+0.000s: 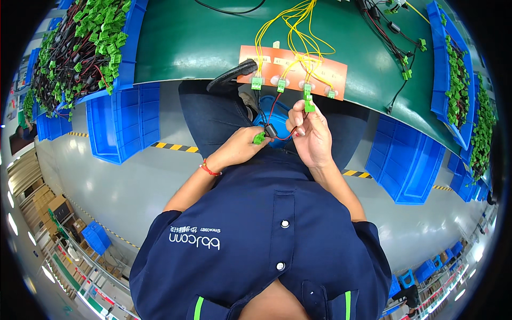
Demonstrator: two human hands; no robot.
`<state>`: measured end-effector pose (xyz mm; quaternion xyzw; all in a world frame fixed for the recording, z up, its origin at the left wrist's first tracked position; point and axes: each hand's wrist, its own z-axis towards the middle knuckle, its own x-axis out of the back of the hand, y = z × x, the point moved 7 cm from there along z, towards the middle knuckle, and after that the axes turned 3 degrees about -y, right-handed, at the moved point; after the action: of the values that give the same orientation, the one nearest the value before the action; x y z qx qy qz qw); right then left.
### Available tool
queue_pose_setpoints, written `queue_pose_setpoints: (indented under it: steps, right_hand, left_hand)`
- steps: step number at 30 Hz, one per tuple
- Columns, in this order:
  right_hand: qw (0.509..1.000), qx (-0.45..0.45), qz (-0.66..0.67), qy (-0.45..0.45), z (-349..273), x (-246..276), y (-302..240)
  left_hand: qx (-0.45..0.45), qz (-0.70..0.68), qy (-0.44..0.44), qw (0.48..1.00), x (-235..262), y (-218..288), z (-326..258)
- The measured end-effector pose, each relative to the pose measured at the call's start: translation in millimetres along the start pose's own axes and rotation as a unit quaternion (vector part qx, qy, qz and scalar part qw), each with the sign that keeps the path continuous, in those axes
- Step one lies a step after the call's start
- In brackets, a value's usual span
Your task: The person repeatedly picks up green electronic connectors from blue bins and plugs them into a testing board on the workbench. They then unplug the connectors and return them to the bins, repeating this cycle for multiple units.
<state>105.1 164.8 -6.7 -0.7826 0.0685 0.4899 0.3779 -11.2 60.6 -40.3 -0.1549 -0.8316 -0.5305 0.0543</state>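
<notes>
My left hand [238, 147] is closed around a wire harness, near its green connector [259, 138] and a small black cylinder [271, 130] on the wires. In my right hand [311, 135] another green connector [309, 105] is pinched between thumb and fingers. It sits right below a green socket [307, 87] on the orange board [292, 55]; whether the two are joined I cannot tell. Black and red wires run from my left hand up toward two green connectors [256, 82] at the board's left half. Another green socket [332, 94] is at its right end.
Yellow wires [290, 21] lead from the board across the green table [186, 48]. Blue bins full of green-ended harnesses stand at left [129, 48] and right [438, 69]. More blue crates [124, 122] are below the table edge. Loose black cables [392, 40] lie at the table's right.
</notes>
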Motion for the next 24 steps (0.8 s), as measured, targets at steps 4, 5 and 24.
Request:
queue_pose_setpoints:
  steps: [4, 5, 24]
  right_hand:
    - [0.993, 0.013, -0.117, 0.024, 7.9, 3.5, -5.8]
    - [0.991, 0.018, -0.128, 0.021, 8.8, 5.4, -5.8]
    - [0.923, 0.074, -0.370, 0.071, -14.7, 54.1, -46.1]
  left_hand:
    - [-0.013, -0.006, -0.008, 1.000, -2.4, 0.1, 2.9]
    - [-0.025, -0.010, -0.008, 1.000, -3.7, -0.6, 3.5]
    - [-0.054, 0.040, -0.058, 0.996, -8.4, 18.2, -3.4]
